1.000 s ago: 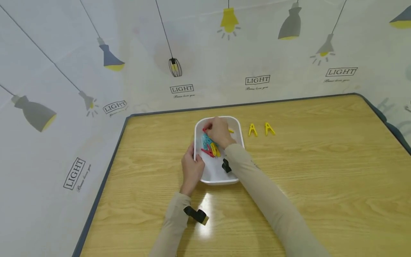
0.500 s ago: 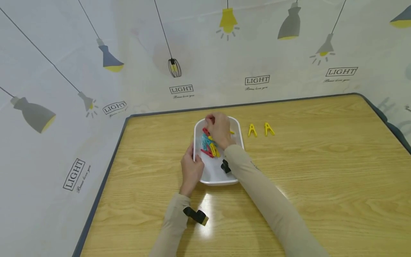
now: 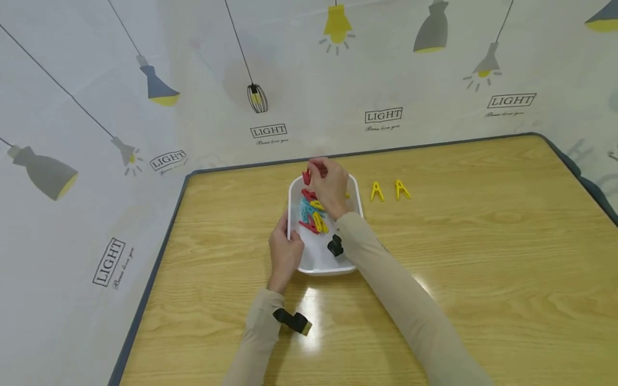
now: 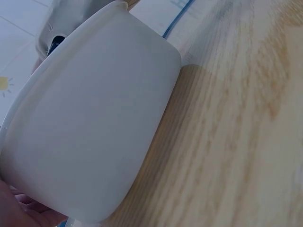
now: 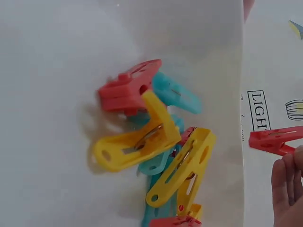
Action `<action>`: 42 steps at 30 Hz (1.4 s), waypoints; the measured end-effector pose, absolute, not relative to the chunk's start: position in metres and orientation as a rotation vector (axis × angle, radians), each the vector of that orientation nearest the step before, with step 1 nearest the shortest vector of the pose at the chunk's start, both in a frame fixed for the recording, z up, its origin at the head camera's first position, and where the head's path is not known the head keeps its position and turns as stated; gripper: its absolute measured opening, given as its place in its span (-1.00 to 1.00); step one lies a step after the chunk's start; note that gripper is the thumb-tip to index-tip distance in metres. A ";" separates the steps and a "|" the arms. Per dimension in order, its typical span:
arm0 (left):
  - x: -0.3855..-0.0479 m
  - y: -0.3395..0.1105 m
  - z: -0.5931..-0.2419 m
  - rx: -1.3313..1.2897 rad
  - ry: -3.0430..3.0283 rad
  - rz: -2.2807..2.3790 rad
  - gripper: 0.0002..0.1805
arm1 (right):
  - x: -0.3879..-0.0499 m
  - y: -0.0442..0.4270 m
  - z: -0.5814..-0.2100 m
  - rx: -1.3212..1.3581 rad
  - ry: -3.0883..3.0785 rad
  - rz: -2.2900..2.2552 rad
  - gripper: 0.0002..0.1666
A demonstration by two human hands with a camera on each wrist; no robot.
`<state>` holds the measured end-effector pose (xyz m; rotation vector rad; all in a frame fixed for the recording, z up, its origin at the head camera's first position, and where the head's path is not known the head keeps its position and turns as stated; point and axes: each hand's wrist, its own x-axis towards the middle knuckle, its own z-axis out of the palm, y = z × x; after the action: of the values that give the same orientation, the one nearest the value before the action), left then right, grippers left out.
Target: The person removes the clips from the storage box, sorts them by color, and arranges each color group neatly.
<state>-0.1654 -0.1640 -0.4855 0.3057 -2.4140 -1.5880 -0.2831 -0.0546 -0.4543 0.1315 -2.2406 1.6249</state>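
A white plastic tub [image 3: 324, 272] stands on the table, holding several clothespins in red, yellow and light blue. On its left side my left hand [image 3: 285, 252] grips the rim, with the thumb over the edge and the fingers along the outer wall. Above the far end of the tub, my right hand [image 3: 330, 185] pinches a red clothespin [image 5: 270, 139]. In the right wrist view, a yellow clothespin [image 5: 163, 124] lies across the heap, beside a red clothespin [image 5: 124, 92] and a light blue clothespin [image 5: 179, 96]. Parts of the lower ones are hidden.
Right of the tub, two yellow clothespins, one nearer [image 3: 377, 191] and one farther [image 3: 402, 190], lie apart on the wooden table [image 3: 483, 257]. A patterned wall covering [image 3: 328, 86] rises behind the table's dark far edge.
My right hand has risen from the heap toward the tub's far rim, bringing the red clothespin up with it. The left hand keeps its grip on the tub. The head view has shifted slightly.
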 end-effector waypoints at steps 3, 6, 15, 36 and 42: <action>-0.164 -0.163 -0.486 0.305 -2.420 -1.592 -0.40 | -0.282 -0.051 -0.451 0.115 -2.218 1.671 -0.75; -0.164 -0.162 -0.485 0.306 -2.422 -1.590 -0.41 | -0.280 -0.045 -0.445 0.076 -2.206 1.736 -0.75; -0.164 -0.162 -0.486 0.296 -2.411 -1.562 -0.42 | -0.273 -0.013 -0.430 -0.040 -2.235 1.852 -0.77; -0.165 -0.164 -0.487 0.305 -2.465 -1.559 -0.41 | -0.230 0.083 -0.442 -0.069 -2.287 1.893 -0.78; -0.166 -0.164 -0.485 0.322 -2.469 -1.568 -0.40 | -0.222 0.107 -0.453 -0.079 -2.337 1.876 -0.76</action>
<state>-0.1661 -0.1636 -0.4848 0.3219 -2.4690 -1.5679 -0.2218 0.1073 -0.4528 -0.0790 -2.3375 1.8757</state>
